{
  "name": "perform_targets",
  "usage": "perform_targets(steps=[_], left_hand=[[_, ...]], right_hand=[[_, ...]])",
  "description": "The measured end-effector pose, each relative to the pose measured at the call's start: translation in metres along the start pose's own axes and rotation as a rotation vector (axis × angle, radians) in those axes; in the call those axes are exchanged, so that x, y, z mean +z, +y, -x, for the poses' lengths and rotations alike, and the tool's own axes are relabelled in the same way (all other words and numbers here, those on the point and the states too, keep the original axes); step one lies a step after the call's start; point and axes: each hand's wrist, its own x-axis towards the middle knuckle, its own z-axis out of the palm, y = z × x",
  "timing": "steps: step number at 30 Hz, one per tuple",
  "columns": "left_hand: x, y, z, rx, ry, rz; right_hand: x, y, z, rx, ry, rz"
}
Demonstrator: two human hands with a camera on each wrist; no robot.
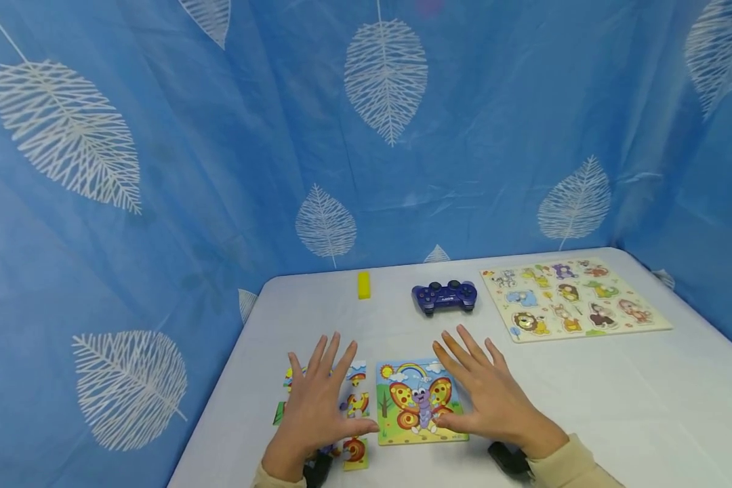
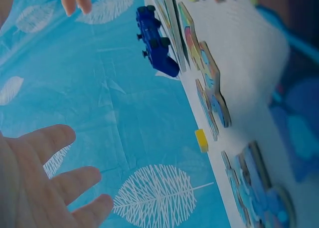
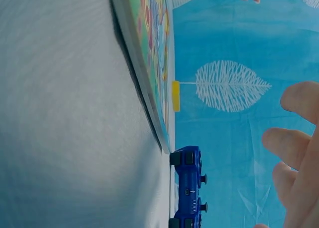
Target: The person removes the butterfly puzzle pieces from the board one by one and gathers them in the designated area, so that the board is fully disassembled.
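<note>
My left hand (image 1: 313,410) is spread with straight fingers above loose jigsaw pieces (image 1: 358,404), hiding several of them. In the left wrist view the jigsaw pieces (image 2: 203,63) lie scattered on the white table, and the fingers hold nothing. Right of them lies a square butterfly picture board (image 1: 419,407), with a smiling purple butterfly under a rainbow. My right hand (image 1: 491,393), also spread and holding nothing, hovers over the board's right side, its thumb overlapping the picture in the head view. The board's edge (image 3: 144,88) shows in the right wrist view.
Behind the board sits a dark blue game controller (image 1: 444,297). A yellow block (image 1: 364,285) stands at the back left. On the right lies a large animal puzzle board (image 1: 573,298). Blue curtains with white leaves (image 1: 385,78) enclose the white table (image 1: 616,386).
</note>
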Motion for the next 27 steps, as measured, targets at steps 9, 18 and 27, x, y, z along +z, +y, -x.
perform_targets(steps=[9, 18, 27], left_hand=[[0.003, 0.0033, 0.0049, 0.006, -0.009, 0.072], [0.0069, 0.0058, 0.0019, 0.024, -0.026, 0.058], [0.0025, 0.0019, 0.0048, -0.014, -0.06, 0.056]], right_hand=[[0.0017, -0.0045, -0.0004, 0.004, -0.001, -0.028], [0.002, -0.0064, 0.006, 0.042, -0.018, -0.068], [0.0032, -0.0104, 0.0005, 0.011, -0.022, -0.112]])
